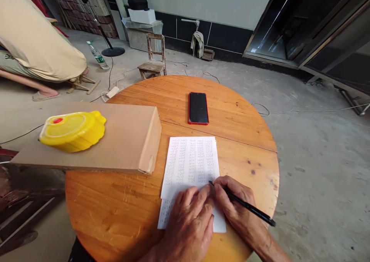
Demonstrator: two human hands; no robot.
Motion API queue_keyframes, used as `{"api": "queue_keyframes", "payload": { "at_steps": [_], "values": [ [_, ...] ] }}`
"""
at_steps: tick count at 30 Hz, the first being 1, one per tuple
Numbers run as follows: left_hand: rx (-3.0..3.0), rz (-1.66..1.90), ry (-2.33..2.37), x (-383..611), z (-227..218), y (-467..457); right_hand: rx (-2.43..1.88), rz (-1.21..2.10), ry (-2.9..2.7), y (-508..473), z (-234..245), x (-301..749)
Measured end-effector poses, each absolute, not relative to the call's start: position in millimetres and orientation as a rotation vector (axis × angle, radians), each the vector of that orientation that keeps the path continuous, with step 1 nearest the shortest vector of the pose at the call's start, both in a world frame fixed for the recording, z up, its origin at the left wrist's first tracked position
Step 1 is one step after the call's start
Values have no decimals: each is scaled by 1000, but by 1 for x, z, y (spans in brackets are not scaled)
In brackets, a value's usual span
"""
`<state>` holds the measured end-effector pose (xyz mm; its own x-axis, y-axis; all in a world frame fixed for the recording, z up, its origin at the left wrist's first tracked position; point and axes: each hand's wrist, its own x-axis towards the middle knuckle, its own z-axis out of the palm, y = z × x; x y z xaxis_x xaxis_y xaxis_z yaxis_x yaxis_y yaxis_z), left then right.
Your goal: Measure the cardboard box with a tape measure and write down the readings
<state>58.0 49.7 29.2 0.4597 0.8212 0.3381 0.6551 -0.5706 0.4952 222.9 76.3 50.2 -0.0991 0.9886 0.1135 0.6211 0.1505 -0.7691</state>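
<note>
My right hand (235, 200) is closed around a black pen (251, 208), its tip at the lower right of a white sheet of paper (189, 190). Columns of small handwritten characters fill most of that sheet. My left hand (190, 219) lies flat across the lower part of the paper, fingers stretched out close to the pen tip. A second sheet (220, 223) with handwriting shows beneath the first, partly hidden by my left hand. Beyond the papers a phone (198, 108) in a red case lies on the table, its screen dark.
The round wooden table (245, 138) carries a cardboard box (127, 138) at left, overhanging the edge, with a yellow plastic container (75, 131) on top. Behind stand a small wooden chair (156, 57), a water bottle (98, 56) and a stand base (113, 52). A seated person (37, 34) is at upper left.
</note>
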Motion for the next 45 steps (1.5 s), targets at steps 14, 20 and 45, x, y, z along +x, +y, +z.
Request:
{"api": "queue_keyframes", "payload": {
  "at_steps": [14, 20, 45],
  "values": [
    [2418, 805, 1279, 57, 29, 48, -1529, 720, -1713, 74, 47, 229],
    [2426, 823, 1271, 58, 29, 49, -1526, 734, -1711, 76, 48, 227],
    [2388, 783, 1262, 58, 29, 50, -1531, 691, -1756, 76, 49, 222]
  ]
}}
